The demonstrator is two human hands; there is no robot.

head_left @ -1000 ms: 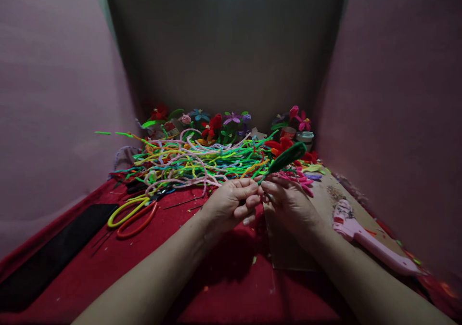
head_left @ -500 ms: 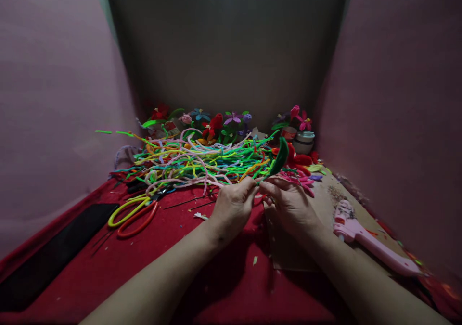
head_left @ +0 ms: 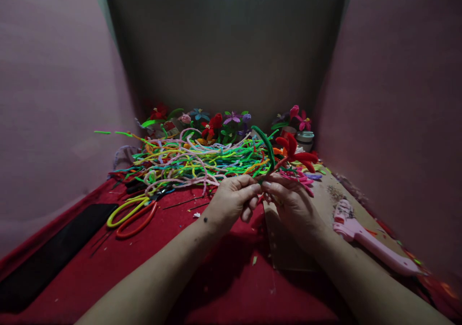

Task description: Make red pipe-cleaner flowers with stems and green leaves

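My left hand (head_left: 233, 201) and my right hand (head_left: 290, 203) meet at the middle of the red cloth, fingertips pinched together on the lower end of a green pipe-cleaner stem (head_left: 268, 148). The stem curves up and to the left above my fingers. A red pipe-cleaner flower (head_left: 294, 154) juts out to the right just above my right hand; whether it is joined to the stem I cannot tell. Both hands are closed.
A heap of many-coloured pipe cleaners (head_left: 195, 161) lies behind my hands. Finished flowers (head_left: 216, 122) and a small jar (head_left: 305, 137) line the back wall. Yellow-and-orange scissors (head_left: 133, 214) lie left, a black flat object (head_left: 54, 255) far left, a pink glue gun (head_left: 368, 240) on cardboard (head_left: 288, 253) right.
The green stem has swung from pointing up-right to arching up and leftward, and the red flower now shows beside it. My hands stayed in place, fingers shifting on the stem's base.
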